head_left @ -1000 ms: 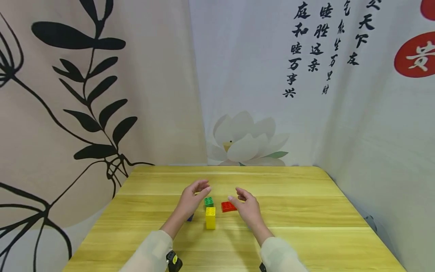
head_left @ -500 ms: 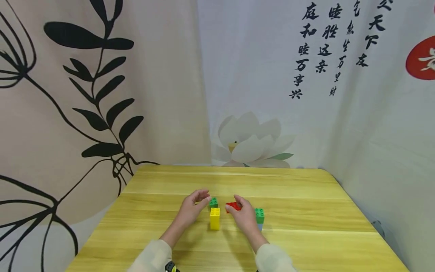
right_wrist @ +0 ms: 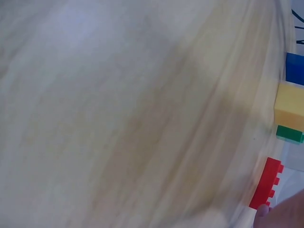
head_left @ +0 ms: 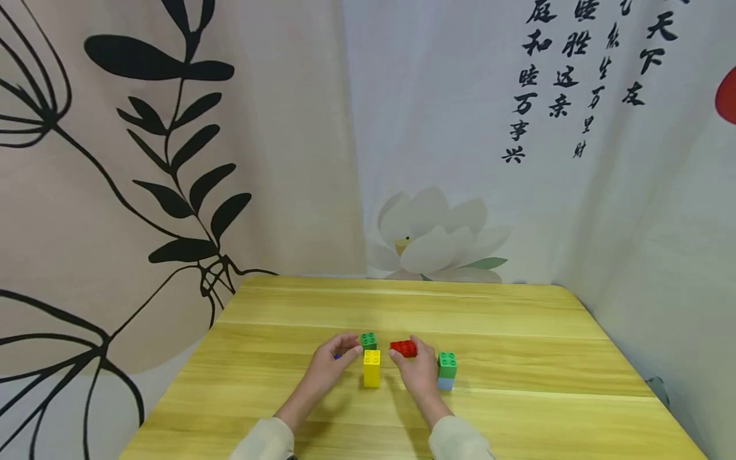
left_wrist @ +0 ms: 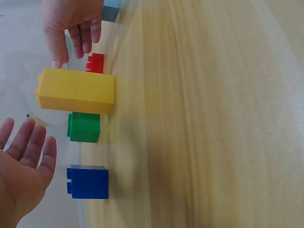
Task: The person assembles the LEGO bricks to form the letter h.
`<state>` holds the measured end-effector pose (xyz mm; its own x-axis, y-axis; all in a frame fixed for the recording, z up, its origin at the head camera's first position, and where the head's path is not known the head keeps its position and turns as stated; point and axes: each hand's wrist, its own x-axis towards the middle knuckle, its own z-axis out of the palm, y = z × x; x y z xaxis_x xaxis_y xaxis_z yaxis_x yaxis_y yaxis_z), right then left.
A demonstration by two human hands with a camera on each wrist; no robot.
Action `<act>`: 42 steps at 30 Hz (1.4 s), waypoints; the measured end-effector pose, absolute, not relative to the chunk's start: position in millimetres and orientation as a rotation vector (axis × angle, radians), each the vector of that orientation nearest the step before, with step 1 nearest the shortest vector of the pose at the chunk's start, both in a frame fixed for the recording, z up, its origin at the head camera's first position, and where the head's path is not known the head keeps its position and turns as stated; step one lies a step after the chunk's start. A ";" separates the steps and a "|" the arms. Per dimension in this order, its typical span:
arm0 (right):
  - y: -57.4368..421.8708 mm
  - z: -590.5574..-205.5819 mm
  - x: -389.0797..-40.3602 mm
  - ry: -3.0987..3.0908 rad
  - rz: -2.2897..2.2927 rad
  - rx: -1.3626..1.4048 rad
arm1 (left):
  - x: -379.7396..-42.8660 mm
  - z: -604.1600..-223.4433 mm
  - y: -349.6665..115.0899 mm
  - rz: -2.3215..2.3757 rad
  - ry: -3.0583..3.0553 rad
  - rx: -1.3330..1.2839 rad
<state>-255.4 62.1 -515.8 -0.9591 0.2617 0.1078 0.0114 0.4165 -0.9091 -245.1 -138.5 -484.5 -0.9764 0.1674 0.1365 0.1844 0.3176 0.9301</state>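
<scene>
My left hand [head_left: 329, 363] is held above the table with relaxed, slightly bent fingers and nothing in them. Close beside it is a blue brick [left_wrist: 88, 183], mostly hidden by that hand in the head view. My right hand [head_left: 418, 367] is at a flat red brick [head_left: 404, 348], thumb on the near side and fingers on the far side; whether it touches the brick is hard to tell. Between the hands stands a tall yellow brick stack [head_left: 372, 369], with a green brick [head_left: 368, 340] just behind it.
Right of my right wrist stands a green brick [head_left: 446, 363] on a light blue brick [head_left: 445, 384]. The wooden table [head_left: 517, 421] reaches back to a printed curtain [head_left: 299, 160].
My right hand has moved forward to the red brick, while the left has lowered slightly near the blue one. The head view has shifted, uncovering the green and light blue stack. The bricks stay put.
</scene>
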 end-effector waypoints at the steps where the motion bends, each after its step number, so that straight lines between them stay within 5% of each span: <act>1: 62.5 -516.0 -256.2 -2.437 1.565 -0.251 | -245.1 -485.4 -138.4 -1.797 -2.540 -0.332; 42: 66.9 -532.7 -253.4 -2.444 1.609 -0.269 | -244.9 -506.5 -138.5 -1.844 -2.564 -0.288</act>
<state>-253.4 66.9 -532.7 -0.9628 0.2615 0.0686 0.0403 0.3897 -0.9200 -244.9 -138.5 -506.5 -0.9830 0.1642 0.0818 0.1298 0.3076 0.9426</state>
